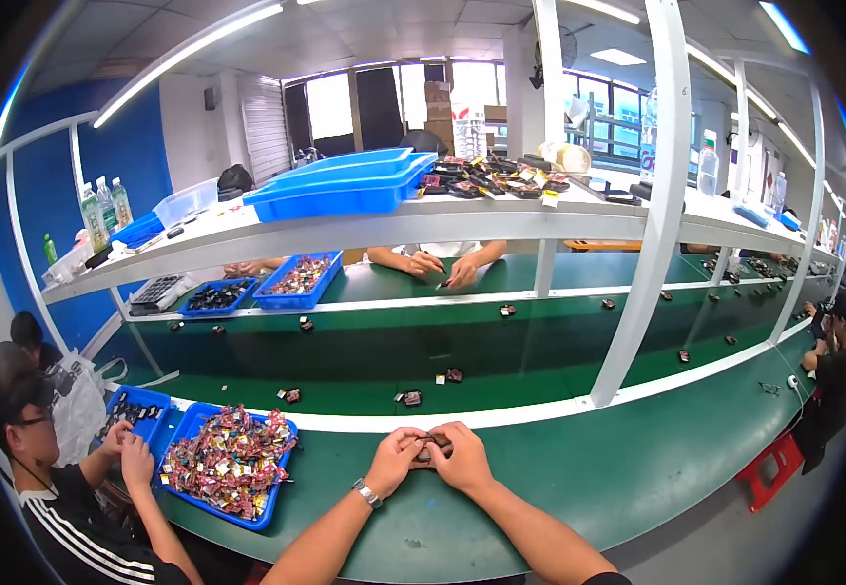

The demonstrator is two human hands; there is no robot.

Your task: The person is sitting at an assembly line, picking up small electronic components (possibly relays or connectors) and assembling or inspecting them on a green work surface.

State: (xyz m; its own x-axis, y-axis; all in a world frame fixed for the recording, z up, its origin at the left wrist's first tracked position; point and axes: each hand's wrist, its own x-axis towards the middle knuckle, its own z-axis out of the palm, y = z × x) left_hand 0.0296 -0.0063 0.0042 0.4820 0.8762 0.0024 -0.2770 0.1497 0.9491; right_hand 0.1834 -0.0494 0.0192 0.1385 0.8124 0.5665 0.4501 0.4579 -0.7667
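Observation:
Both my hands meet over the green worktop, just in front of the white rail. My left hand, with a watch on its wrist, closes its fingers on a small dark part. From the other side my right hand grips the same part with thumb and fingers. The fingers cover most of it, so its kind cannot be made out. Left of my hands stands a blue tray heaped with small reddish circuit-board pieces with wires and yellow bits.
A person sits close on my left, by a blue tray of black parts. Beyond the white rail, small assemblies lie on the green belt. A white post and a loaded shelf stand ahead.

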